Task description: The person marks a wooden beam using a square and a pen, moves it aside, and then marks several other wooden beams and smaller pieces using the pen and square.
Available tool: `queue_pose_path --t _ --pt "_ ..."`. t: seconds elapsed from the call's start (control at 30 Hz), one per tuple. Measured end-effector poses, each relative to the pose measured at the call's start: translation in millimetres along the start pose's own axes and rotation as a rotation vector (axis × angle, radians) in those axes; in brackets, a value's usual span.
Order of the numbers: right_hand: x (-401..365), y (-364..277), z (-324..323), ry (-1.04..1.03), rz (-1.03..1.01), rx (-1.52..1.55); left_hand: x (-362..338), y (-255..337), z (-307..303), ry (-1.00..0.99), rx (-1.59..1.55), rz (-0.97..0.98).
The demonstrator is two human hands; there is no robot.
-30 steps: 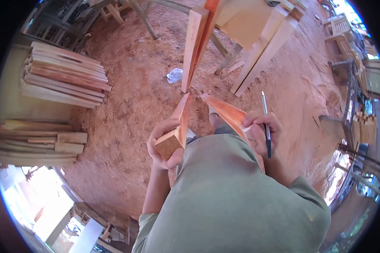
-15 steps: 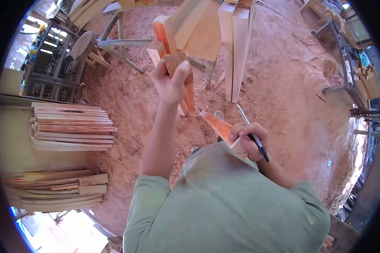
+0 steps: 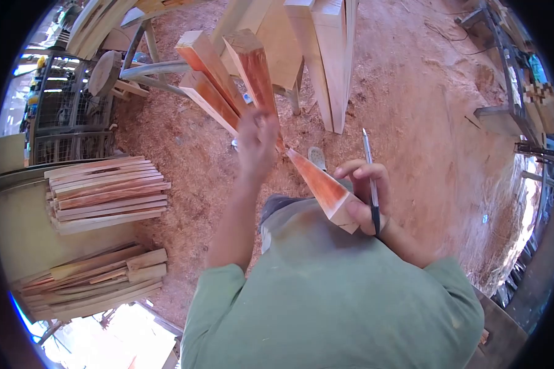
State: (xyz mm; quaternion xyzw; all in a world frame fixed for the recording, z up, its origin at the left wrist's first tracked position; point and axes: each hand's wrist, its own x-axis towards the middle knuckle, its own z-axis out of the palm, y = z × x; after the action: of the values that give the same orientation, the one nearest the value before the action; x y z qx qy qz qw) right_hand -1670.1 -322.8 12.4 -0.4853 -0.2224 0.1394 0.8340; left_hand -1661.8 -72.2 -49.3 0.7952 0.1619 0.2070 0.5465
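My right hand is closed around a slim silver-and-black pen, its tip pointing up and away from me. Its thumb also presses on the broad pale end of a tapered, reddish wooden piece, which narrows away from my shirt. My left hand is smeared by motion and overlaps the lower parts of the wooden pieces ahead. There, a dark reddish wooden piece rises on the right. Two paler-edged pieces, an upper one and a lower one, slant to the left.
Tall tapered boards stand ahead, beside a bench frame. Stacked wooden strips and a second stack of offcuts lie at left. Shavings cover the dirt floor. A workbench stands at right.
My left hand has come off the tops of the wooden pieces and moved lower; the pieces now fan apart. My right hand has turned the pen more upright, and the tapered piece's end shows more.
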Motion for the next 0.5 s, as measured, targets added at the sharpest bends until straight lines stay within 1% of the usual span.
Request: queue_pose_path --t 0.03,0.07,0.1,0.13,0.17,0.2,0.23,0.27,0.3,0.33,0.37,0.4,0.43,0.47,0.5 --pt "2 -2 -3 -0.055 0.032 -0.062 -27 4 -2 -0.165 0.030 -0.331" --pt "4 -3 -4 -0.113 0.061 -0.124 -58 -58 -4 -0.384 0.233 -0.324" --pt "6 -3 -3 -0.117 0.055 -0.121 -84 -70 -4 -0.538 0.300 -0.516" --pt "7 -3 -1 -0.205 0.079 -0.116 -108 -72 -2 -0.691 0.364 -0.710" --pt "7 -2 3 -0.296 0.105 -0.113 -126 -74 -3 -0.814 0.183 -0.804" --pt "5 0 10 -0.307 0.103 -0.115 -138 -74 -3 -0.929 -0.007 -0.891" --pt "1 2 19 -0.267 0.056 -0.180 -143 -59 2 -0.917 -0.015 -0.892" --pt "-4 3 28 -0.231 0.014 -0.246 -150 -42 8 -0.794 -0.277 -0.934" --pt "-7 5 36 -0.255 0.021 -0.248 -153 -26 8 -0.656 -0.540 -0.958" --pt "-9 8 43 -0.234 0.021 -0.247 -154 -20 4 -0.633 -0.562 -0.954" --pt "-11 9 48 -0.216 0.025 -0.249 -153 -17 3 -0.523 -0.933 -1.071" --pt "-12 8 51 -0.247 0.041 -0.257 -154 -13 2 -0.396 -1.313 -1.165" --pt "-13 7 55 -0.228 0.050 -0.294 -154 -7 4 -0.374 -1.345 -1.160" --pt "-14 6 57 -0.203 0.056 -0.332 -151 -1 7 -0.379 -1.354 -1.105" --pt "-14 3 54 -0.248 -0.012 -0.405 -151 7 8 -0.389 -1.357 -1.049"
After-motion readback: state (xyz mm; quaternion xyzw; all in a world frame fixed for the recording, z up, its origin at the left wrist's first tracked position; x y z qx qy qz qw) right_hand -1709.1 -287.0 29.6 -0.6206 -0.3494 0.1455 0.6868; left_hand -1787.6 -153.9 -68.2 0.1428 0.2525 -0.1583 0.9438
